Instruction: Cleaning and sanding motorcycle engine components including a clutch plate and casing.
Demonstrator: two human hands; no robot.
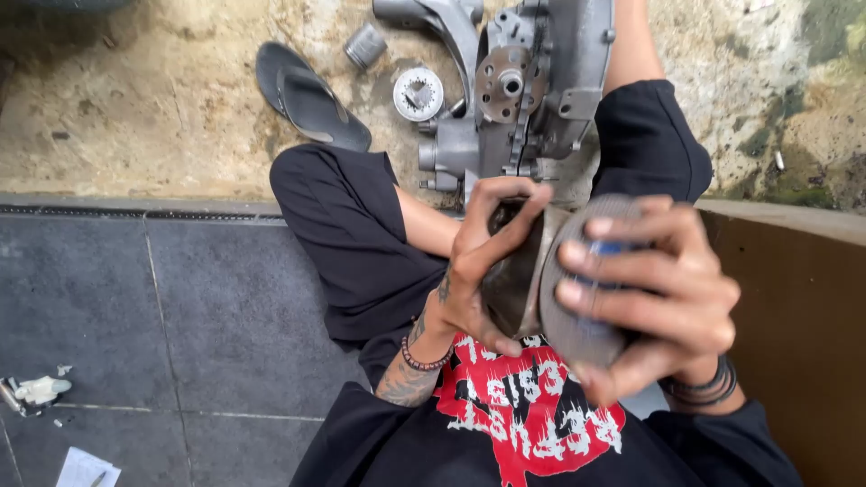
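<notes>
I sit on the floor with my knees up and hold two parts close to my chest. My left hand (pixel 478 271) grips a dark, rounded metal part (pixel 512 284) from the left, fingers curled over its top edge. My right hand (pixel 654 289) spreads its fingers across a grey round disc (pixel 577 325) with a rough textured face, pressed against the dark part. Just beyond my hands, between my legs, stands a large grey engine casing (pixel 528 99).
A dark sandal (pixel 311 99) lies on the rough concrete ahead. A small metal cylinder (pixel 364 45) and a round toothed part (pixel 418 93) lie beside the casing. Dark floor tiles (pixel 135 307) spread to my left, with a crumpled white scrap (pixel 41 390) and a paper (pixel 86 469).
</notes>
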